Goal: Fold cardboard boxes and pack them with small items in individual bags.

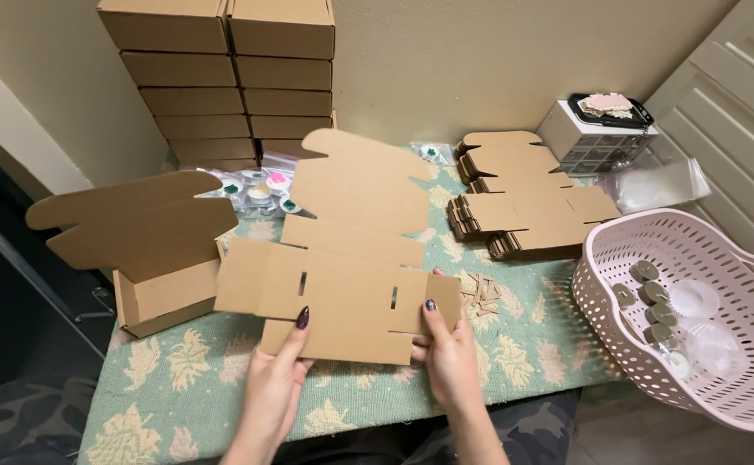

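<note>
Fingers (302,320) of both hands pinch shut on the flat cardboard box blank (342,293).

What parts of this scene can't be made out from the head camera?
- Fingers of the left hand and right hand: mostly hidden under the flat cardboard box blank; only the thumbs show.
- Small round items beside the stacked boxes: partly covered by the blank's raised flap.
- Pink basket: cut off by the right edge.
- Small drawer organizer: contents too small to tell.
</note>
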